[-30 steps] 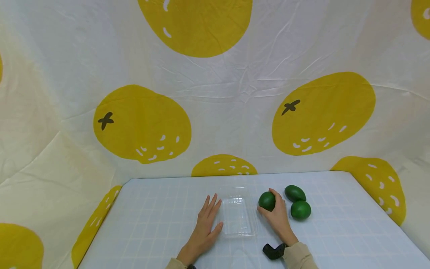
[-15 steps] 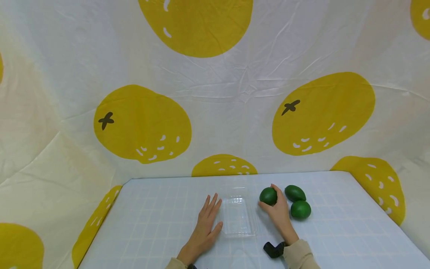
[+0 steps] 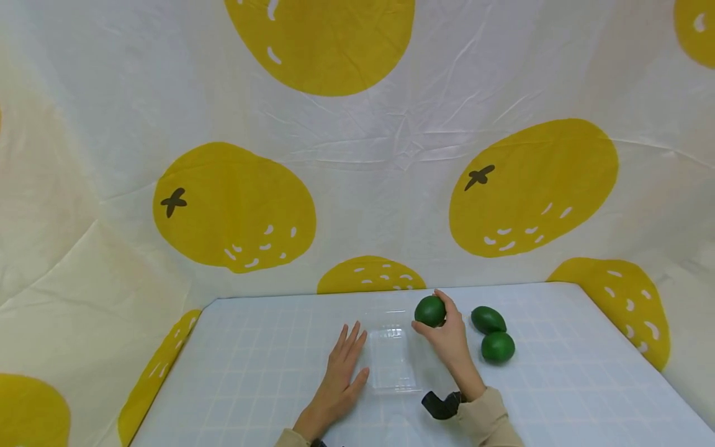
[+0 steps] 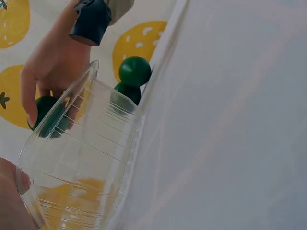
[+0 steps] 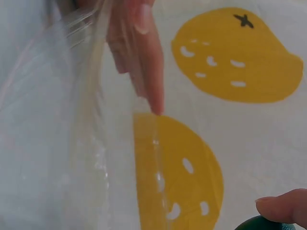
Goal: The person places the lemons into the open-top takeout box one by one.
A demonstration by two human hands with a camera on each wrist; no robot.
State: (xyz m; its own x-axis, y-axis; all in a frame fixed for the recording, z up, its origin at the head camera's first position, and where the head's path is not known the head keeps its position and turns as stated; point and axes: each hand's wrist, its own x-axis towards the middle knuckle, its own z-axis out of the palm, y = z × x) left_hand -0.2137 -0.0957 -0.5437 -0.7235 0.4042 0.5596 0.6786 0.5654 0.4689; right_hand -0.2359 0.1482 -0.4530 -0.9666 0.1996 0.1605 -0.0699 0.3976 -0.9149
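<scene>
green fruit (image 3: 429, 311) in r hand (image 3: 451, 338), nr far r edge of clear tray (image 3: 393, 363)

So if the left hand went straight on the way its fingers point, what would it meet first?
Most likely the clear plastic container: the left hand points forward and slightly right, toward the container's far-left corner. Depth is hard to judge, so it might just pass alongside.

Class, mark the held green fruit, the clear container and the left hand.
Held green fruit (image 3: 429, 311), head view, visible middle.
Clear container (image 3: 393, 361), head view, flat centre.
Left hand (image 3: 339, 376), head view, back of the hand.
</scene>
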